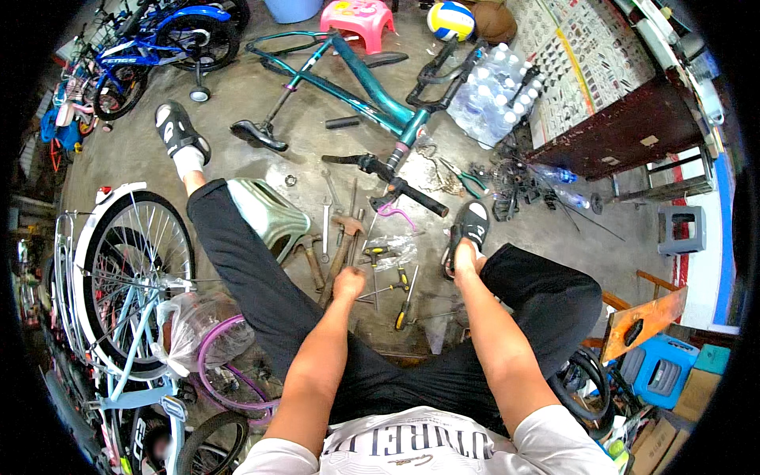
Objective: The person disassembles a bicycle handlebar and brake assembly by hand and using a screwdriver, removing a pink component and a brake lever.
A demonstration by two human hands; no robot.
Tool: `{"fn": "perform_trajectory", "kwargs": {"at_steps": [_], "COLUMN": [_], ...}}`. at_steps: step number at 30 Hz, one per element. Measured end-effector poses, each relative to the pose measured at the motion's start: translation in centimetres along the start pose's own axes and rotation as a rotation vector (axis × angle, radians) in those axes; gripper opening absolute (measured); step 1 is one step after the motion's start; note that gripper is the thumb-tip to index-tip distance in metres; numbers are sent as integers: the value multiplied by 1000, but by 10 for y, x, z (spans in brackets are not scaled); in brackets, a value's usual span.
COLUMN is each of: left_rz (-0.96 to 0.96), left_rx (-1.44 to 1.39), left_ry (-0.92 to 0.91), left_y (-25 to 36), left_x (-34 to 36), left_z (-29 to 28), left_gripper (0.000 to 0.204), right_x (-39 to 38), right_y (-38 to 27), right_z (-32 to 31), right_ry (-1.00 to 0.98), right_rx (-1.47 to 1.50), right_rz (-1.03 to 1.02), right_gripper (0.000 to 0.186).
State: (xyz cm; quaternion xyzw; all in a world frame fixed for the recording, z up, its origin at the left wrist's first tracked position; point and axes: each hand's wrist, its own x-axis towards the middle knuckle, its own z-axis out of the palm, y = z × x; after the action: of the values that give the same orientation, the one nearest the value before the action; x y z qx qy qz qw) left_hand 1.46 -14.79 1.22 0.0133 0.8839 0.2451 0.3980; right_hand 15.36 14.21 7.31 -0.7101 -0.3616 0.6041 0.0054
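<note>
My left hand is closed around a long tool handle, apparently a hammer's, among tools on the floor between my legs: a hammer, a wrench, T-handled drivers and a yellow-and-black screwdriver. My right hand hangs by my right foot in a black sandal; its fingers are hard to separate from the foot. Beyond lie a handlebar and a teal bicycle frame with its saddle.
A white bicycle wheel and purple rim are at left, near a pale stool. Bottled water, a dark cabinet, blue stool and tyres stand at right. Kids' bicycles and a pink stool are behind.
</note>
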Motion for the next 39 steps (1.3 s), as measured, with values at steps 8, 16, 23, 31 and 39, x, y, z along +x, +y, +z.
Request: {"fn": "perform_trajectory", "kwargs": {"at_steps": [8,16,23,31,39], "left_rz": [62,-48,-107,572,701], "left_rx": [114,130,161,-276,-177], "left_ry": [-132,-148,-41,620,543], "left_y": [54,29,37,140,190], "left_x": [-22,-13,-15,-4,-4], "left_z": [-12,-14,-14,-71,-33], "left_gripper": [49,45,47,33,31], "right_x": [45,-132,-115,-150,-119], "right_y": [-50,-258,-239,-186,-145], "right_z": [-8,97,110,63,57], "right_ry": [53,26,-476,-602,-506], "right_rx": [40,-537,-1147,-994,-815], "right_rz": [-613,-1390,-848,-472,-822], "right_gripper": [48,71,60,48,30]}}
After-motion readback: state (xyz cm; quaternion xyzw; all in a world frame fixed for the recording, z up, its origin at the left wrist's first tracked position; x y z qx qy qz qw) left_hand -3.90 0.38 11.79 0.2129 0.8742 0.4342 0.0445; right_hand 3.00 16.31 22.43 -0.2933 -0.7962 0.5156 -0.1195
